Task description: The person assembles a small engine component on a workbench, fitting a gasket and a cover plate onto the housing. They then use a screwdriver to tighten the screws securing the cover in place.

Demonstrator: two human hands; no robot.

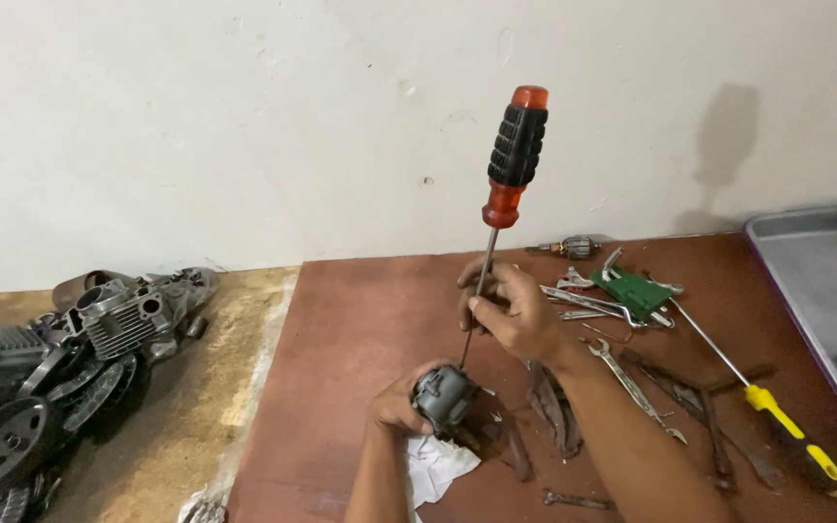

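Gripping the long screwdriver shaft low with right hand fingers closed, left hand clamped on the grey motor housing at lower centre of the table; keeping the tip seated and shaft steady looks key.

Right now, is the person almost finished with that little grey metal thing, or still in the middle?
Still in the middle, it seems. The left hand steadies the small grey metal part over a white cloth. The right hand grips the shaft of the long screwdriver, its tip at the part. Wrenches lie scattered nearby. The part looks whole, nothing removed.
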